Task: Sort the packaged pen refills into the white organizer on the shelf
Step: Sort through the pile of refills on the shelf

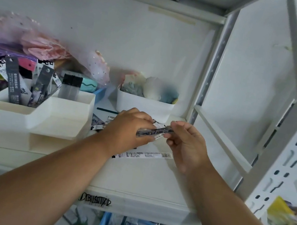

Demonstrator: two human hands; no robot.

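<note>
refill pack [157,131] held above the shelf [133,171], long axis left-right. left hand [128,128] fingers curled round its left end, right hand [184,144] pinching the right end. white organizer [24,116] lies left, nearer the left hand.

Organizer [30,111] sits left on shelf [142,178], refill packs [13,80] standing in its back-left compartment. Bin [144,105] behind right. Loose refill pack [144,154] lies right of organizer, near the shelf's front.
</note>
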